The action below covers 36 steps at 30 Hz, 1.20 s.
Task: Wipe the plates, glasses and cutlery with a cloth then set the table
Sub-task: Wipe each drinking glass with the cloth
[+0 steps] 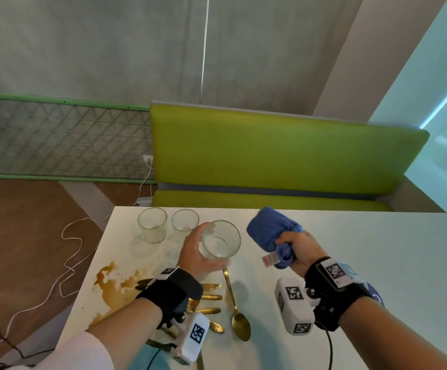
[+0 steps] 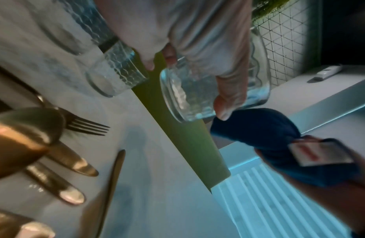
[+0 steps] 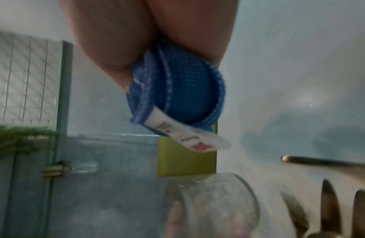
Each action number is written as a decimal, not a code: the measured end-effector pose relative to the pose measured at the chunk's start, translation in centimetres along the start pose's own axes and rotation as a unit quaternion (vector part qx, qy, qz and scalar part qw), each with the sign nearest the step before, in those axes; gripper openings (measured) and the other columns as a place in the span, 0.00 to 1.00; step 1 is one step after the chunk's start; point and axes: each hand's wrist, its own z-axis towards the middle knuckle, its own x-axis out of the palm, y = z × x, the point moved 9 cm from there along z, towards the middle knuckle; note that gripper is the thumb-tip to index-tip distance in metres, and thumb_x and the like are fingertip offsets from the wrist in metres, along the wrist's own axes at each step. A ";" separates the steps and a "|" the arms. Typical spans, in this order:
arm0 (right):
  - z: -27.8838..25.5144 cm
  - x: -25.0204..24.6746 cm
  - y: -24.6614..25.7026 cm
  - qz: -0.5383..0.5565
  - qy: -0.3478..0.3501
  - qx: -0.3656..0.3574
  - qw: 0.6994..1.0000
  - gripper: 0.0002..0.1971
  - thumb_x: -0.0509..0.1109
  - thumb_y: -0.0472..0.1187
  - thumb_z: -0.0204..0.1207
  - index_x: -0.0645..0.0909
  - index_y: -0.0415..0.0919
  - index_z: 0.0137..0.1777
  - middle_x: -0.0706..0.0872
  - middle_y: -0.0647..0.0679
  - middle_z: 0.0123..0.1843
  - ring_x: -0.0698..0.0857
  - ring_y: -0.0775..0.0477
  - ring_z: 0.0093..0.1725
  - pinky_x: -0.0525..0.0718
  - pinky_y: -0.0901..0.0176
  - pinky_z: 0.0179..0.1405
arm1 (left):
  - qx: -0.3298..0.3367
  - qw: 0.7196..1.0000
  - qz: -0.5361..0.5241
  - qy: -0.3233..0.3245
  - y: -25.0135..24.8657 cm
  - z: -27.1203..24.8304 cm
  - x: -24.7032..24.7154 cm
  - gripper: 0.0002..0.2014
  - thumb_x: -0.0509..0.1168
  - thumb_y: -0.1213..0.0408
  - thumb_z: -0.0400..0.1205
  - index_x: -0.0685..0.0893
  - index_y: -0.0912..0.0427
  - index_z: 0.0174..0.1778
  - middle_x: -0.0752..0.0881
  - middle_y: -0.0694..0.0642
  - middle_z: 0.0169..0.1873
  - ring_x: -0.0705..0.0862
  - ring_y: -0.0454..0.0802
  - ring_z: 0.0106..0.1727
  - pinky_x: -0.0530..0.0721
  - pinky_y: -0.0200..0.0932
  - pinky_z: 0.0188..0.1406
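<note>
My left hand (image 1: 198, 252) grips a clear glass (image 1: 221, 240) lifted above the white table (image 1: 377, 249) and tilted with its mouth toward me; the left wrist view shows the fingers (image 2: 228, 90) curled round that glass (image 2: 189, 96). My right hand (image 1: 297, 249) holds a bunched blue cloth (image 1: 270, 231) with a white tag, just right of the glass and apart from it. In the right wrist view the cloth (image 3: 177, 90) bulges from my fist. Two more glasses (image 1: 153, 225) (image 1: 185, 221) stand at the far left. Gold cutlery, among it a spoon (image 1: 239, 316), lies below my left wrist.
A brown spill (image 1: 110, 279) stains the table's left side next to the cutlery. A green bench (image 1: 283, 156) stands behind the table's far edge. White and black cables (image 1: 67, 263) trail on the floor at the left.
</note>
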 end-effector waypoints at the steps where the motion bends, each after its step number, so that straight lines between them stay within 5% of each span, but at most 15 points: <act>1: 0.2 0.4 -0.5 -0.026 0.017 0.003 1.000 0.15 0.55 0.16 0.70 0.79 0.30 0.44 0.83 0.39 0.27 0.82 0.44 0.23 0.81 0.62 0.19 | 0.004 0.999 -0.029 0.021 -0.3 0.0 0.7 0.43 0.83 0.57 0.52 0.71 0.42 0.62 0.79 0.46 0.61 0.76 0.47 0.66 0.72 0.40 0.67; 3: 0.7 1.1 -1.5 -0.085 0.043 0.004 0.995 0.17 0.56 0.14 0.68 0.81 0.32 0.42 0.83 0.38 0.30 0.80 0.41 0.28 0.81 0.60 0.23 | 0.015 0.995 -0.071 0.069 -1.3 -0.1 2.3 0.40 0.79 0.52 0.49 0.72 0.39 0.58 0.80 0.39 0.58 0.80 0.39 0.62 0.75 0.35 0.65; 6: 1.3 2.4 -2.4 -0.146 0.090 0.018 0.985 0.18 0.59 0.15 0.64 0.84 0.32 0.44 0.82 0.35 0.37 0.78 0.38 0.33 0.79 0.55 0.32 | 0.020 0.982 -0.141 0.127 -2.3 -0.2 4.0 0.40 0.79 0.57 0.50 0.74 0.44 0.60 0.80 0.45 0.61 0.81 0.30 0.60 0.78 0.29 0.61; 9: 2.2 2.3 -3.4 -0.145 0.104 0.076 0.981 0.19 0.62 0.22 0.52 0.81 0.31 0.45 0.80 0.33 0.42 0.77 0.36 0.37 0.78 0.52 0.35 | 0.000 0.972 -0.190 0.139 -1.6 0.1 4.4 0.41 0.79 0.58 0.47 0.74 0.45 0.59 0.76 0.43 0.62 0.79 0.36 0.61 0.80 0.33 0.59; 13: 3.7 1.2 -5.4 -0.195 0.064 0.132 0.970 0.06 0.61 0.21 0.64 0.75 0.29 0.31 0.79 0.36 0.34 0.78 0.38 0.31 0.77 0.55 0.31 | -0.066 0.956 -0.262 0.112 0.4 0.5 5.1 0.42 0.81 0.62 0.48 0.75 0.50 0.60 0.78 0.56 0.64 0.79 0.57 0.64 0.81 0.55 0.65; 17: 6.1 0.1 -7.9 -0.234 0.050 0.163 0.957 0.03 0.66 0.30 0.55 0.73 0.33 0.27 0.78 0.37 0.33 0.77 0.37 0.39 0.79 0.41 0.51 | -0.134 0.946 -0.293 0.019 2.5 1.8 4.5 0.39 0.78 0.84 0.60 0.72 0.58 0.64 0.74 0.56 0.59 0.77 0.53 0.58 0.83 0.39 0.49; 19: 6.7 -0.7 -8.3 -0.234 0.038 0.179 0.955 0.03 0.66 0.29 0.66 0.76 0.35 0.33 0.80 0.38 0.36 0.80 0.38 0.42 0.82 0.38 0.58 | -0.167 0.951 -0.256 -0.032 4.1 2.7 3.9 0.37 0.73 0.85 0.67 0.68 0.63 0.72 0.73 0.57 0.62 0.75 0.54 0.61 0.82 0.39 0.50; 21: 7.2 -1.1 -8.0 -0.241 0.018 0.178 0.954 0.05 0.65 0.30 0.70 0.77 0.39 0.36 0.82 0.42 0.38 0.81 0.40 0.42 0.84 0.42 0.56 | -0.203 0.955 -0.204 -0.072 6.1 3.6 3.7 0.41 0.77 0.78 0.67 0.67 0.62 0.74 0.74 0.60 0.68 0.75 0.57 0.67 0.82 0.43 0.62; 23: 8.0 -1.3 -7.3 -0.275 -0.008 0.167 0.947 0.09 0.64 0.29 0.71 0.73 0.37 0.31 0.82 0.44 0.24 0.78 0.41 0.34 0.82 0.50 0.41 | -0.236 0.956 -0.147 -0.093 7.6 4.1 3.7 0.45 0.81 0.72 0.63 0.68 0.58 0.74 0.75 0.61 0.72 0.74 0.58 0.72 0.74 0.49 0.72; 26: 8.9 -1.7 -6.7 -0.295 -0.042 0.146 0.943 0.14 0.61 0.27 0.70 0.66 0.35 0.25 0.69 0.48 0.04 0.71 0.43 0.23 0.67 0.59 0.27 | -0.277 0.946 -0.118 -0.121 9.0 4.7 4.0 0.45 0.82 0.69 0.62 0.69 0.54 0.74 0.75 0.60 0.72 0.75 0.58 0.72 0.72 0.47 0.72; 30: 9.4 -2.6 -6.8 -0.293 -0.029 0.138 0.946 0.11 0.64 0.26 0.68 0.73 0.36 0.26 0.75 0.49 0.09 0.76 0.42 0.26 0.77 0.54 0.33 | -0.301 0.942 -0.062 -0.135 10.6 5.1 4.6 0.46 0.81 0.65 0.61 0.67 0.51 0.75 0.74 0.59 0.73 0.73 0.57 0.74 0.71 0.48 0.73; 36: 10.1 -5.1 -6.8 -0.287 -0.057 0.128 0.948 0.12 0.62 0.24 0.68 0.71 0.33 0.24 0.73 0.41 0.23 0.73 0.41 0.28 0.70 0.53 0.34 | -0.315 0.939 0.000 -0.140 10.8 5.2 4.8 0.49 0.81 0.59 0.64 0.62 0.53 0.79 0.71 0.58 0.75 0.70 0.57 0.77 0.69 0.48 0.74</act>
